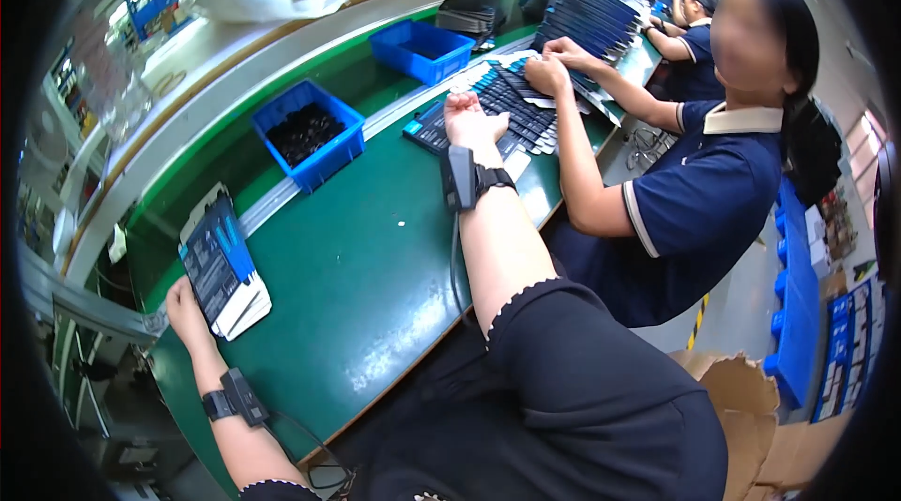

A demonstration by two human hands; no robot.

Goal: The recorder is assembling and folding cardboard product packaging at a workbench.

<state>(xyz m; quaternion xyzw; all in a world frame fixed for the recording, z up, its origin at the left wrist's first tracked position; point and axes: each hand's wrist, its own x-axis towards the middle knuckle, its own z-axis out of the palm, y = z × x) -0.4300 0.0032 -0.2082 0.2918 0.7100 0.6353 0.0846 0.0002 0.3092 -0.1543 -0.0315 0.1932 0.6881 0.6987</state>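
My left hand [185, 309] is at the left edge of a stack of flat black, blue and white cartons [221, 262], at the left end of the green table. Its fingers are partly hidden, so I cannot tell whether they grip the stack. Farther off, my right hand [476, 126] is raised with the palm turned up, its fingers loosely curled, the thumb apart and nothing in it. It is just in front of a large spread of similar black cartons [526, 107]. Beside it, a co-worker's hands [554, 65] are over those cartons.
On the green table [347, 248], along the back, stand a blue bin [352, 140] with small black parts and another blue bin [422, 51]. A tall carton stack [591, 13] rises beyond. The co-worker [704, 173] sits close on the right. An open cardboard box [741, 398] is behind.
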